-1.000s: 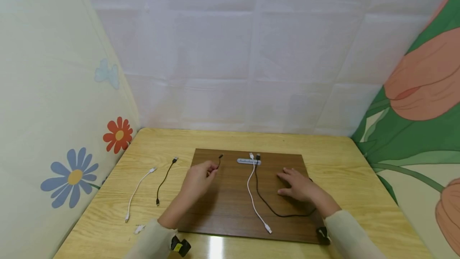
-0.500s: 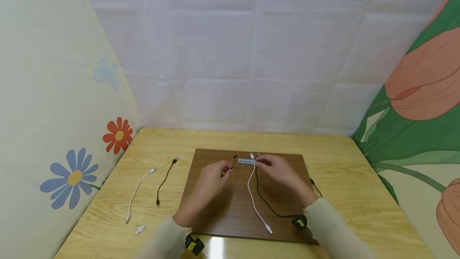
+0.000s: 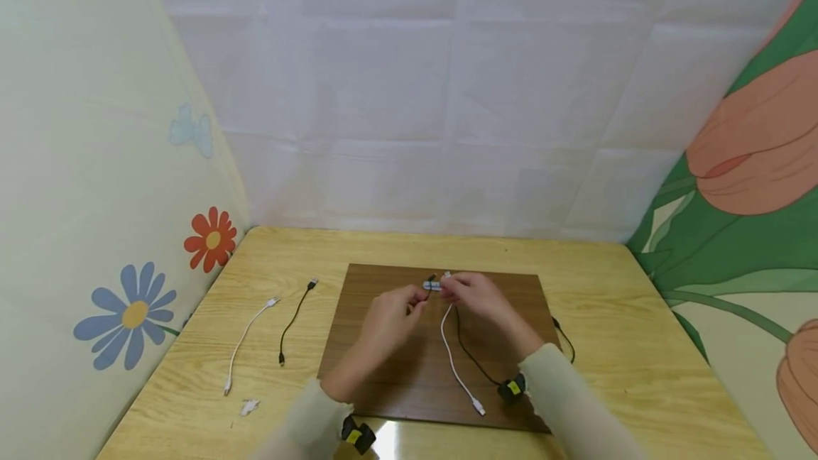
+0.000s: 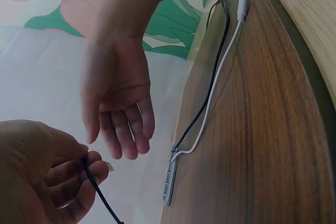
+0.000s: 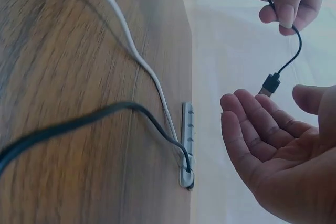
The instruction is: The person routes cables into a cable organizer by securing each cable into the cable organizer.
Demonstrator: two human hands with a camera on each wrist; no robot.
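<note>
My left hand (image 3: 391,314) pinches a short black USB cable (image 5: 300,43) between thumb and fingers. The cable's USB plug (image 5: 271,83) hangs free, close to the fingertips of my right hand (image 3: 478,297). That right hand is held palm up with fingers extended and nothing in its grasp. Below both hands, a grey slotted cable clip (image 5: 187,129) is fixed near the far edge of a dark brown wooden board (image 3: 377,382). A white cable (image 4: 210,93) and a longer black cable (image 4: 214,77) sit in slots at one end of the clip; its other slots hold no cable.
Left of the board on the light wooden table (image 3: 192,417) lie another white cable (image 3: 246,336), another black USB cable (image 3: 294,321) and a small white scrap (image 3: 249,407). The longer black cable's far end (image 3: 564,336) hangs past the board's right edge. Cloth walls surround the table.
My left hand has carried the black USB cable rightward to the clip. My right hand has moved left from the board's right side, to beside the cable's plug.
</note>
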